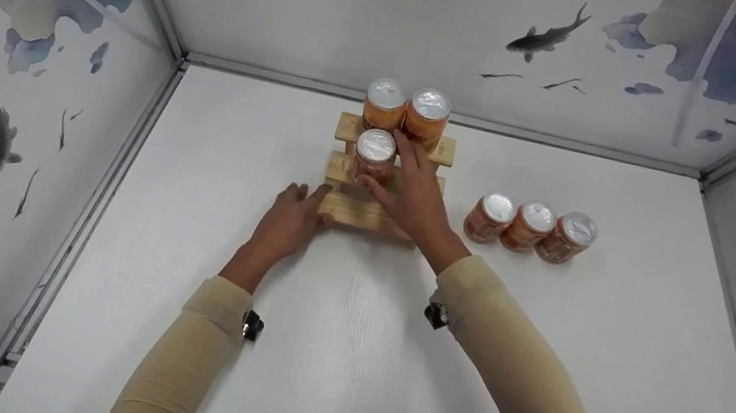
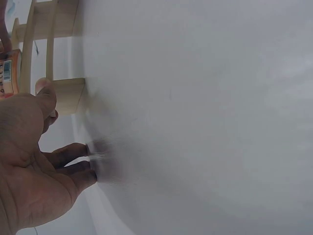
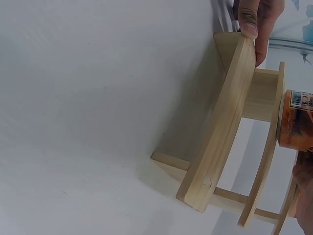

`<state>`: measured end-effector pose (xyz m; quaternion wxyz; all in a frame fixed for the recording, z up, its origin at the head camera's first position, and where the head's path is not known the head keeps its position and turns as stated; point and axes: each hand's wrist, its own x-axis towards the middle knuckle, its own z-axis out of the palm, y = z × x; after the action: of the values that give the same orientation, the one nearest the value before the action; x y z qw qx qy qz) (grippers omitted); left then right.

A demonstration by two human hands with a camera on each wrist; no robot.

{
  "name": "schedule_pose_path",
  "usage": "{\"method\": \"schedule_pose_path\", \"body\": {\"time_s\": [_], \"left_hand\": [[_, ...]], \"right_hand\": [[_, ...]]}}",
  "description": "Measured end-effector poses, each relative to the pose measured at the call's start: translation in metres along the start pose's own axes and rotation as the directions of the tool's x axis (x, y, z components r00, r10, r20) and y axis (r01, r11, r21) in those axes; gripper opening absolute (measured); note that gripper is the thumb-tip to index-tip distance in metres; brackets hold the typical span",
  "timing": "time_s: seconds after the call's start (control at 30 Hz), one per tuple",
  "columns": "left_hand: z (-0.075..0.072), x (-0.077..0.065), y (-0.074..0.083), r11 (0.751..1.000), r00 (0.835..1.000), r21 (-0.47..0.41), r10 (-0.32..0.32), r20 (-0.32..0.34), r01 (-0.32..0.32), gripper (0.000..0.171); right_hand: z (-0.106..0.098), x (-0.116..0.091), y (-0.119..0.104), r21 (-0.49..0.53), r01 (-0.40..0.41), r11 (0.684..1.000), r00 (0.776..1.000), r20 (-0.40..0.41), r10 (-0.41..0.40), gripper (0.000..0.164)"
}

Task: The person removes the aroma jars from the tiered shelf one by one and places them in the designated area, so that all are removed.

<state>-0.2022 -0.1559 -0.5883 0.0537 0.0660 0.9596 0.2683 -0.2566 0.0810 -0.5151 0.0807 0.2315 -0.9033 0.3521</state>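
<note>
A stepped wooden rack point(image 1: 366, 215) with three tiers stands toward the back of the table. On its middle tier, at the left, is an orange-labelled can point(image 1: 376, 147) with a silvery lid. My right hand point(image 1: 420, 200) holds this can from the right, thumb at its front and fingers behind. The rack's left end is gripped low down by my left hand point(image 1: 291, 220); the right wrist view shows the thumb point(image 3: 248, 30) on the front of the lowest slat. Two more cans, a left one point(image 1: 385, 106) and a right one point(image 1: 427, 119), stand side by side on the top tier.
Right of the rack, three similar cans stand in a row on the white table point(image 1: 343, 352): a near-left can point(image 1: 489, 218), a middle one point(image 1: 529, 227) and a right one point(image 1: 566, 237). Fish-painted panels point(image 1: 279, 20) wall the table at the back and sides.
</note>
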Motion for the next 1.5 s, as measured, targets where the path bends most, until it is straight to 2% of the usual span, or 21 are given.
{"method": "schedule_pose_path", "body": {"time_s": [0.17,0.53,0.73,0.87,0.97,1.13,1.23,1.3,1.5], "left_hand": [[0.0,-0.002,0.0,1.0,1.0,0.003,0.006,-0.012,-0.006,0.061],[0.001,-0.001,0.0,1.0,0.999,0.005,0.031,-0.04,-0.031,0.057],[0.023,0.013,-0.026,0.998,0.997,-0.051,0.042,-0.06,-0.045,0.06],[0.014,0.007,-0.015,0.999,0.999,-0.009,0.032,-0.039,-0.033,0.06],[0.006,0.002,-0.005,0.999,0.999,0.02,0.03,-0.031,-0.029,0.058],[0.016,0.007,-0.017,0.998,0.995,0.012,0.062,-0.081,-0.061,0.056],[0.014,0.006,-0.016,0.999,0.996,0.003,0.05,-0.071,-0.05,0.057],[0.006,0.002,-0.01,0.999,0.999,-0.016,0.032,-0.044,-0.033,0.058],[0.01,0.004,-0.013,0.999,0.999,-0.047,0.018,-0.029,-0.02,0.06]], "right_hand": [[0.002,0.001,0.0,0.015,0.021,1.0,1.0,-0.007,-0.021,0.088],[0.003,0.002,-0.003,0.025,-0.019,0.999,1.0,0.0,0.019,0.088],[0.003,0.002,-0.004,0.045,-0.021,0.999,1.0,0.001,0.021,0.089],[0.002,0.002,-0.005,0.058,-0.023,0.998,1.0,-0.003,0.024,0.089],[0.002,0.001,-0.003,0.057,0.009,0.998,1.0,-0.026,-0.007,0.087],[0.003,0.0,-0.001,0.05,0.061,0.997,0.996,-0.063,-0.057,0.083],[0.002,-0.001,0.0,0.057,0.051,0.997,0.997,-0.064,-0.047,0.082],[0.0,-0.002,0.0,0.056,0.044,0.997,0.997,-0.061,-0.041,0.082],[-0.006,-0.006,0.003,0.075,0.054,0.996,0.996,-0.07,-0.049,0.082]]}}
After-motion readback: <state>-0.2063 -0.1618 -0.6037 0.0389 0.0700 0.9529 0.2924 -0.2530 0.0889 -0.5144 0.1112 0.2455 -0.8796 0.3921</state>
